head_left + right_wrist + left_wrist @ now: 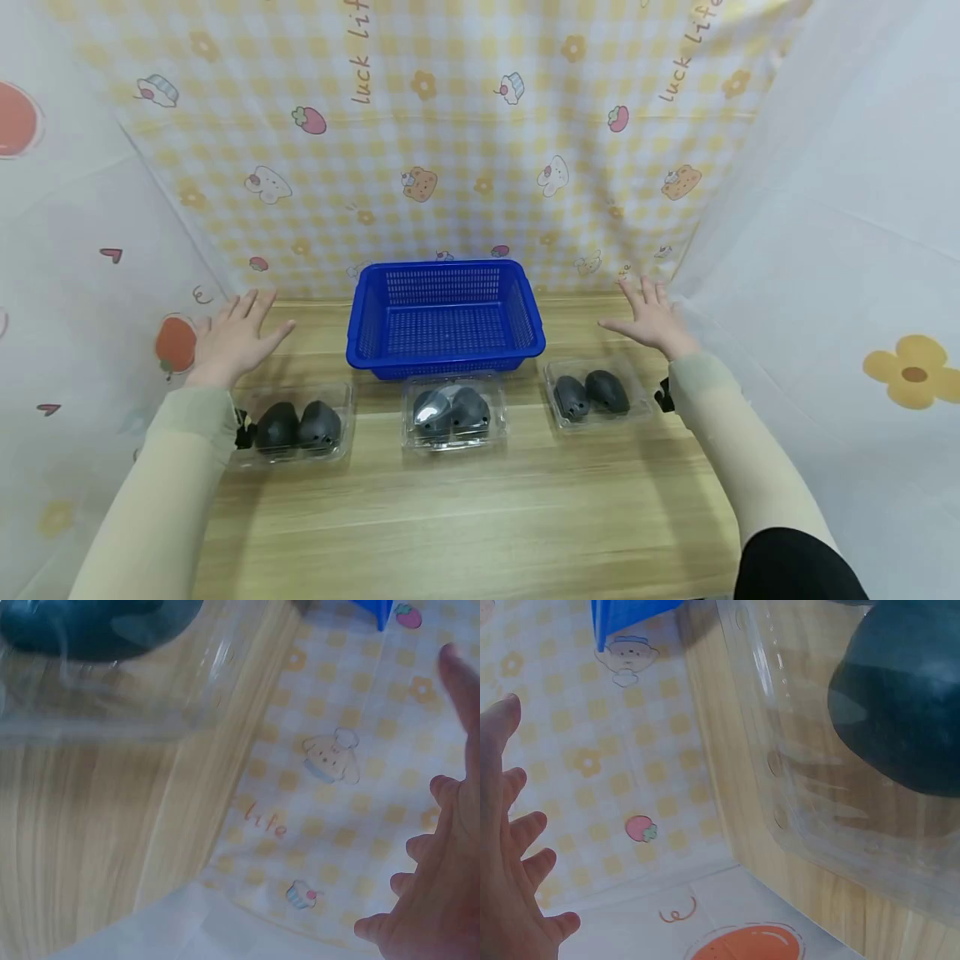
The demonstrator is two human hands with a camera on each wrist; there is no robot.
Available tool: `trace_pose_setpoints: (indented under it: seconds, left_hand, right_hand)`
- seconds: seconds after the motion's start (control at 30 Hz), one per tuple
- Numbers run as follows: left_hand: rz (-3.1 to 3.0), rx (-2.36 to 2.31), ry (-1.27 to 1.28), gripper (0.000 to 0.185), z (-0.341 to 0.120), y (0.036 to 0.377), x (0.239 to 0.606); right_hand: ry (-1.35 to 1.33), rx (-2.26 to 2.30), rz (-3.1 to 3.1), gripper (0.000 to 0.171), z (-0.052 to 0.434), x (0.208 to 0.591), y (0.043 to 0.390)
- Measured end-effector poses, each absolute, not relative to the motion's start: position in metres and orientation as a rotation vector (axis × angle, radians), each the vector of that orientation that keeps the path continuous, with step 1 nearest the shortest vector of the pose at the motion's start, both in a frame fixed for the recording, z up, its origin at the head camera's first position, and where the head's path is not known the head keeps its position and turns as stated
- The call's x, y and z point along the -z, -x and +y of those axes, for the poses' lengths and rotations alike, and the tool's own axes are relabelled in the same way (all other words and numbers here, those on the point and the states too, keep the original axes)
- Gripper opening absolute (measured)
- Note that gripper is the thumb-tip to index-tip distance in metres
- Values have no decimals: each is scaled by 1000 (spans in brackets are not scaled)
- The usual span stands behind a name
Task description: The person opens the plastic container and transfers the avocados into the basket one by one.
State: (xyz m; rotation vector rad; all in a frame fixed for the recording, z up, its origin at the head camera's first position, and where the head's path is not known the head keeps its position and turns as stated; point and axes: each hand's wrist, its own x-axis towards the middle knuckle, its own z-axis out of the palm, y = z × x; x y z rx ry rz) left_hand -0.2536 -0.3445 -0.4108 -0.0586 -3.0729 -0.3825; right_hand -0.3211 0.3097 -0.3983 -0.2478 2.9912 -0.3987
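Observation:
My left hand (232, 333) hovers with fingers spread over the table's far left, just behind a clear plastic box (294, 427) holding two dark rounded objects. My right hand (654, 318) is spread the same way at the far right, behind another clear box (596, 393) with two dark objects. A third clear box (453, 412) sits in the middle, in front of an empty blue basket (446, 318). Neither hand holds anything. The left wrist view shows my left hand (510, 885) beside the clear box (840, 787); the right wrist view shows my right hand (442, 855) spread against the cloth.
The wooden table (480, 508) is walled in by a yellow checked cloth backdrop (450, 133) and white printed sheets at left (67, 275) and right (847, 250). The three boxes stand in a row across the table's middle.

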Motion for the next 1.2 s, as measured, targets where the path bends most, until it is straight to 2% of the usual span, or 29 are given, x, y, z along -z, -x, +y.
trace_pose_setpoints:
  seconds: [0.5, 1.2]
  left_hand:
    - [-2976, 476, 249, 79, -316, 237, 406]
    - [-2870, 528, 504, 67, -244, 194, 437]
  right_hand:
    - [535, 465, 3028, 89, 258, 404, 299]
    - [979, 540, 2940, 84, 191, 419, 241]
